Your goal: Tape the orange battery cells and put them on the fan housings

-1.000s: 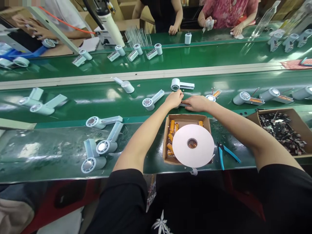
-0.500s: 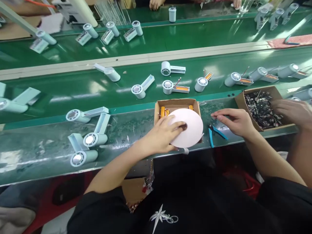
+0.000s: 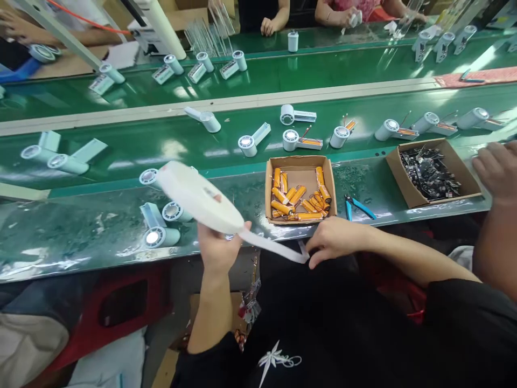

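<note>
A wide white roll of tape point(image 3: 194, 196) is tilted up in my left hand point(image 3: 220, 245), whose fingers grip its lower side. From the roll a strip of tape point(image 3: 274, 248) runs down to the right. Its end is pinched between the thumb and fingers of my right hand point(image 3: 333, 240), just past the bench's front edge. Between and beyond my hands sits a cardboard box point(image 3: 299, 161) with several orange battery cells point(image 3: 297, 196) with wires. Blue-handled cutters point(image 3: 359, 207) lie to the right of that box.
Light-blue handheld fan bodies point(image 3: 161, 237) lie on the bench at left, and several more on the green conveyor point(image 3: 169, 145). At right stands a box of small black parts point(image 3: 430, 172) near a co-worker's hand point(image 3: 498, 172). More people work across the belt.
My left hand has lifted the tape roll off the battery box and moved it left, tilting it. My right hand has come down and left and now pulls out a strip.
</note>
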